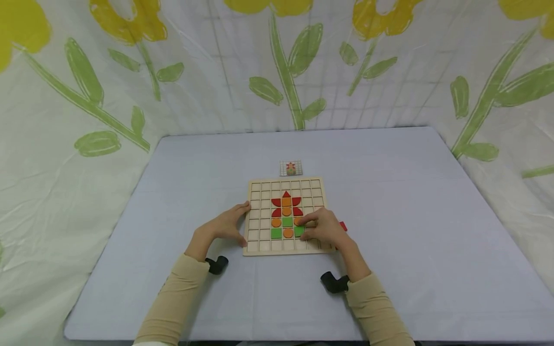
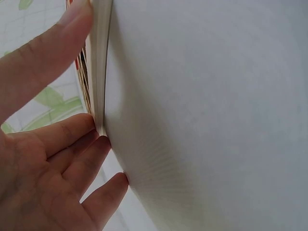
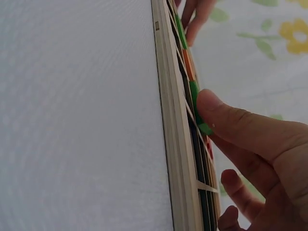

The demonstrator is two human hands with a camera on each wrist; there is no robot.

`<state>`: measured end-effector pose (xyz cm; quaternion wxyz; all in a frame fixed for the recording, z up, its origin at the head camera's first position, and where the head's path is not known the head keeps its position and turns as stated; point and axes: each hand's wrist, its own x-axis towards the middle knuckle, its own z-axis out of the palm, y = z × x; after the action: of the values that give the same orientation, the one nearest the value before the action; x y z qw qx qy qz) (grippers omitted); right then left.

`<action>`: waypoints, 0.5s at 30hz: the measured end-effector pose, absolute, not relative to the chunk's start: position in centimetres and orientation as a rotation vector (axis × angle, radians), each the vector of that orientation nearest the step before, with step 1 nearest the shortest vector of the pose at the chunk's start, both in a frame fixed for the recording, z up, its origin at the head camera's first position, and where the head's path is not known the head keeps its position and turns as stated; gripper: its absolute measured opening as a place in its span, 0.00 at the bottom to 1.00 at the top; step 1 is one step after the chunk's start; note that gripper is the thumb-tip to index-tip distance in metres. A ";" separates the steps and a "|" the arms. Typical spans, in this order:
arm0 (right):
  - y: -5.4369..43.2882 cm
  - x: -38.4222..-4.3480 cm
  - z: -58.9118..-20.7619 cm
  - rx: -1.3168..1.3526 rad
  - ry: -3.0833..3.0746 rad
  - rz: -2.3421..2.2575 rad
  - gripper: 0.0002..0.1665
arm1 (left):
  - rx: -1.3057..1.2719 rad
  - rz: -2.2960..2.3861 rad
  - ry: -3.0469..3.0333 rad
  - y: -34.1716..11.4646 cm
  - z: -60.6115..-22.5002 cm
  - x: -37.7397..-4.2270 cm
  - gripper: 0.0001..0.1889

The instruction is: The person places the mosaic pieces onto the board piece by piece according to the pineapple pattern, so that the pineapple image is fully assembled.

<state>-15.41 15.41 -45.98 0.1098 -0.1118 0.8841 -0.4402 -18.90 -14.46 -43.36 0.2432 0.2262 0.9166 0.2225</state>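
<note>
A wooden grid board [image 1: 259,243] lies on the table, with red, orange and green pieces forming a figure in its middle columns. My left hand [image 1: 223,226] steadies the board's left side, fingertips and thumb against the edge, fingers fairly straight. Over the lower right of the figure, my right hand [image 1: 325,227] pinches a green square [image 1: 298,231] at its cell; the thumb [image 3: 211,103] lies on the piece in the right wrist view. The index fingertip partly covers an orange circle [image 1: 296,221] just above. Another green square [image 1: 276,233] and an orange circle [image 1: 288,233] sit in the same row.
Beyond the board's far edge lies a small pattern card [image 1: 290,168] with a similar figure. A red piece [image 1: 343,226] shows partly beside the right hand, off the board. The pale table [image 1: 411,192] meets a flower-printed curtain [image 1: 207,72] at the back.
</note>
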 end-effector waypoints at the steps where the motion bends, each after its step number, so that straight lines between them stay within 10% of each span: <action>1: 15.4 -15.4 -45.9 -0.330 2.599 -1.290 0.18 | 0.618 0.609 2.504 -14.5 -43.4 -18.9 0.54; 15: 15.5 -15.2 -45.7 -0.358 2.600 -1.272 0.11 | 0.619 0.613 2.507 -14.6 -43.3 -18.8 0.54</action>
<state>-15.22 15.54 -45.72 0.1122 -0.1221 0.8858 -0.4334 -18.78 -14.58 -43.29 0.2412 0.2262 0.9167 0.2243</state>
